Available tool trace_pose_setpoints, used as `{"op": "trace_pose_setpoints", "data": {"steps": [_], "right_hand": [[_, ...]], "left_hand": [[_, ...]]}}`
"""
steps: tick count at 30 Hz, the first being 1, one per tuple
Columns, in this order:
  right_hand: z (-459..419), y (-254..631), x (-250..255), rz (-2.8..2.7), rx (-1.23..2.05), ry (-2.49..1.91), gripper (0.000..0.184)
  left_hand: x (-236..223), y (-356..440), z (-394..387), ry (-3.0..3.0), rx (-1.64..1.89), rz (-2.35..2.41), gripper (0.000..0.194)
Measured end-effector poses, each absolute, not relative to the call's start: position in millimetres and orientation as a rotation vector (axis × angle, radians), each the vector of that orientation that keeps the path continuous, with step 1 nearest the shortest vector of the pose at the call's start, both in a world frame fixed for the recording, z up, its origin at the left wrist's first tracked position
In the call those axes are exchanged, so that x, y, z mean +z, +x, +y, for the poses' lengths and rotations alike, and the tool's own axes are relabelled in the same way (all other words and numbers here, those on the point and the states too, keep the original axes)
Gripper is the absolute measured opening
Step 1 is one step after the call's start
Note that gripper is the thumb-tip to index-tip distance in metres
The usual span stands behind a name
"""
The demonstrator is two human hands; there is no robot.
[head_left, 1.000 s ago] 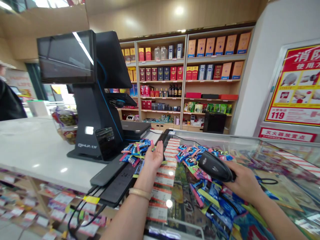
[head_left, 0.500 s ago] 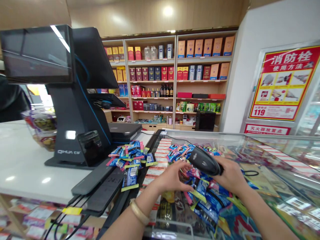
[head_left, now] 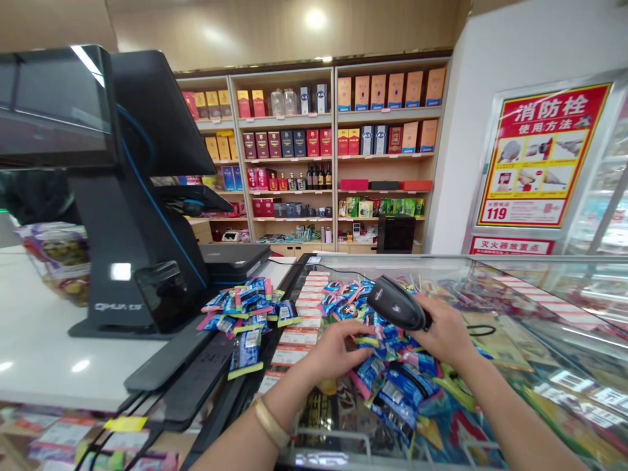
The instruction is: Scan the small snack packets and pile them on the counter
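Note:
My right hand (head_left: 441, 330) is wrapped round the handle of a black barcode scanner (head_left: 396, 303), its head tilted toward the left over the packets. Below it, a heap of small blue, pink and yellow-green snack packets (head_left: 405, 386) lies on the glass top. My left hand (head_left: 341, 348), with a gold bangle (head_left: 269, 422) on its wrist, reaches into this heap. Its thumb and fingers close round the yellow-green end of one snack packet (head_left: 367, 342). A second pile of similar packets (head_left: 248, 304) rests to the left, beside the cash register.
A black cash register (head_left: 132, 229) stands on the white counter (head_left: 34, 340) at the left. Price labels (head_left: 299, 337) run along the glass-topped freezer (head_left: 515, 314). Bagged snacks (head_left: 61, 255) sit behind the register. Shelves of boxes and bottles (head_left: 289, 157) line the back wall.
My left hand has moved down onto the heap, and its spread fingers have closed round a packet. The scanner stays in my right hand. The view has shifted slightly.

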State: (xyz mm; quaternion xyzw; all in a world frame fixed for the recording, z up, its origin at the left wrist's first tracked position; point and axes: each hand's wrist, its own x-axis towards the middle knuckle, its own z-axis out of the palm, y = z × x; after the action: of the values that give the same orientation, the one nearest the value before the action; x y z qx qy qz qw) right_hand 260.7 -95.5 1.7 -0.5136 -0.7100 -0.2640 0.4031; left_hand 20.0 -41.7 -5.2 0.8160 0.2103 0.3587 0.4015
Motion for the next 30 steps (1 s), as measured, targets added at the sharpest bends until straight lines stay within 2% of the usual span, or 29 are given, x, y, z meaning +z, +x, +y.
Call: {"op": "trace_pose_setpoints", "data": {"steps": [7,11,18,23,30], "right_hand": [[-94.5,262.0,0.4,-1.753,-0.66,-1.298,0.032],[-97.4,257.9,4.3,-1.807,-0.606,-1.226,0.032],[-105.3,241.8,9.7,-1.982,-0.385,-1.169,0.03],[-108.0,234.7,13.0,-2.032,-0.273,-1.17,0.036],[-111.7,230.1,18.7,-2.065,-0.19,-1.196,0.026]], "left_hand": [[1.5,6.5,-12.5,0.881,1.169,0.522,0.009],[7.8,-2.8,-2.6,0.51,1.182,0.543,0.026],[4.0,-2.1,1.3,0.553,1.2,0.563,0.015],[1.1,-0.8,1.4,0.583,1.193,0.536,0.019],[0.8,-1.9,2.2,0.59,1.203,0.516,0.015]]}}
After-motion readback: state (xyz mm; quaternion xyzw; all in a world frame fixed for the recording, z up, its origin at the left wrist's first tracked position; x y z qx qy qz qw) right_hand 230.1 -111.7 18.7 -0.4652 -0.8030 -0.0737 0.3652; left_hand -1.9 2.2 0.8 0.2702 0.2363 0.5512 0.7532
